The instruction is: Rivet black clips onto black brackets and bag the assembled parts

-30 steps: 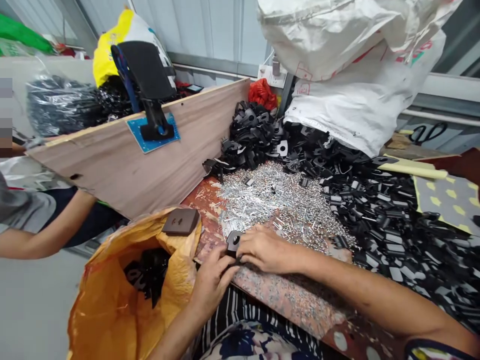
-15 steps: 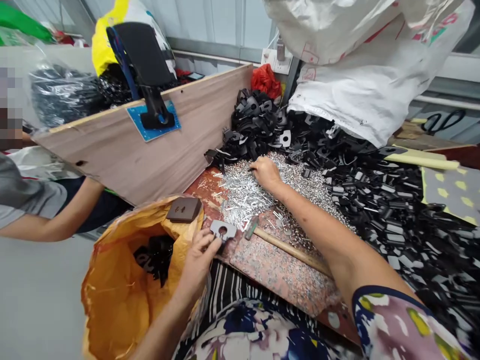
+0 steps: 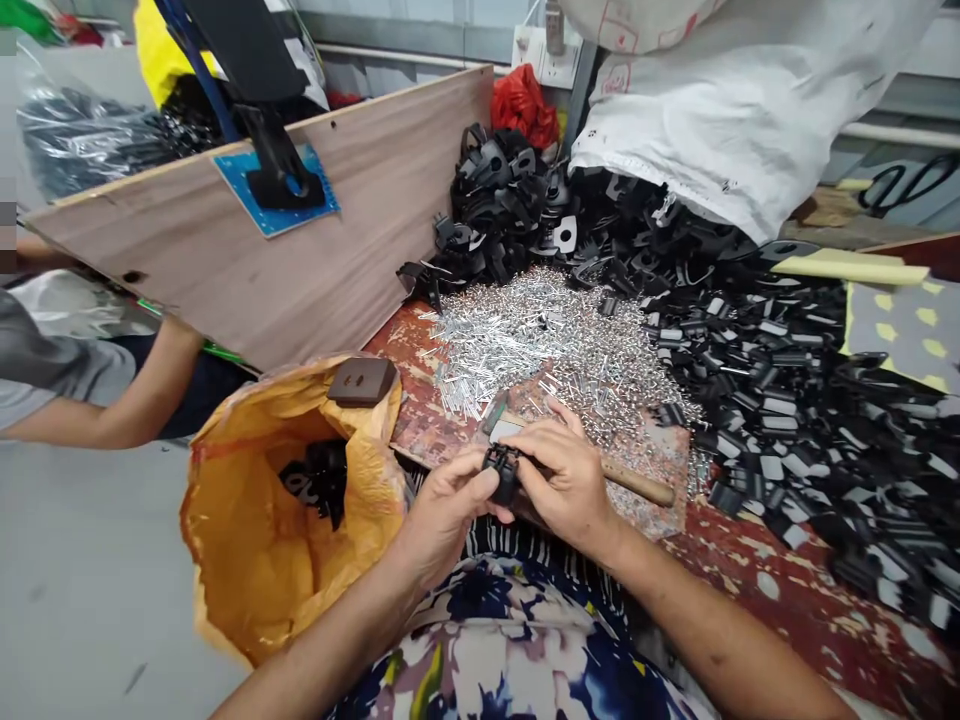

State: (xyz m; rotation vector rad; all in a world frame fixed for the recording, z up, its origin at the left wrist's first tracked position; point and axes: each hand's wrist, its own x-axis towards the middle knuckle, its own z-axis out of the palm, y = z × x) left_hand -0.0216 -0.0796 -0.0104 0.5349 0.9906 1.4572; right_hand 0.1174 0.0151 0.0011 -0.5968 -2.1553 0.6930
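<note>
Close in front of my body, my left hand (image 3: 457,490) grips a small black plastic part (image 3: 501,472), with the thumb on its near side. My right hand (image 3: 566,480) is closed at the part's right side, thumb and fingertips pressed against it. Any small pin between those fingertips is hidden. Beneath my hands lies a hammer; its wooden handle (image 3: 637,484) shows to the right and its head (image 3: 493,412) sticks out on the left. Just beyond spreads a heap of thin silver metal pins (image 3: 495,345).
Black plastic pieces are heaped at the back (image 3: 510,200) and right (image 3: 795,400). An open yellow sack (image 3: 225,540) with black parts stands left, a brown block (image 3: 361,382) on its rim. A wooden board (image 3: 315,240) separates a co-worker's arm (image 3: 127,400). A white sack (image 3: 675,130) hangs behind.
My right hand has come back from the pin heap to meet my left hand. The left hand has moved right with the plastic part, which is now turned. The view has tilted down.
</note>
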